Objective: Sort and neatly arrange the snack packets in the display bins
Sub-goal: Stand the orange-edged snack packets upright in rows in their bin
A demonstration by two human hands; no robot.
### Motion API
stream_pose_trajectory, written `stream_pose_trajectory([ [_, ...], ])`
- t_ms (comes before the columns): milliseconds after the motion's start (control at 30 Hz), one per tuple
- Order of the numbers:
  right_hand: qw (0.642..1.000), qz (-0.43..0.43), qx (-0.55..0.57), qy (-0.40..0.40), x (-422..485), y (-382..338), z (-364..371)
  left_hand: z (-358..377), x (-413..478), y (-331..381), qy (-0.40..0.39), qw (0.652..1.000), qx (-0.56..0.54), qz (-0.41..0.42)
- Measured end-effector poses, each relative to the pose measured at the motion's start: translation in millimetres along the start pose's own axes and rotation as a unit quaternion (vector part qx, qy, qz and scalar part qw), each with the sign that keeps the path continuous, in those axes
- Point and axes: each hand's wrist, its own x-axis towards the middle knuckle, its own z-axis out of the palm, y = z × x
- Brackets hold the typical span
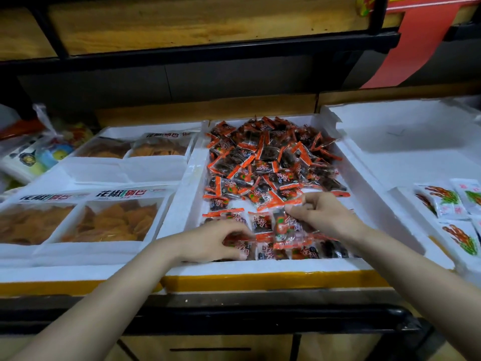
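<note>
A white foam bin in the middle holds a loose heap of small orange-and-dark snack packets. Along its near edge several of these packets stand in neat rows. My right hand pinches one packet by its top edge, held just above the front rows. My left hand lies with curled fingers on the packets at the front left of the bin, gripping one packet there.
To the left, a foam bin holds large bags of orange crisps. To the right, another foam bin has white packets with red-and-green print. A dark shelf frame runs overhead. A black rail crosses below.
</note>
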Motion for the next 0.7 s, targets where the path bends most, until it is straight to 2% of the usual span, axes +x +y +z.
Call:
stream_pose_trajectory([
  [133, 0.995, 0.024, -0.072, -0.061, 9, 6, 16, 7, 2, -11, 0.024, 1.0, -0.005, -0.017],
  [233, 0.988, 0.072, -0.02, -0.134, 12, 8, 24, 9, 4, -15, 0.044, 0.998, 0.033, -0.032],
  [300, 0.985, 0.071, -0.027, -0.157, 14, 7, 28, 9, 6, -16, 0.049, 0.997, 0.052, -0.036],
  [433, 0.974, -0.005, -0.167, -0.151, 19, 5, 30, 9, 8, -14, 0.045, 0.996, 0.067, -0.037],
  [567, 0.954, -0.066, -0.242, -0.163, 16, 0, 27, 9, 8, -17, 0.039, 0.996, 0.074, -0.036],
  [700, 0.926, -0.146, -0.33, -0.11, 18, -1, 21, 8, 9, -18, 0.06, 0.995, 0.08, -0.027],
])
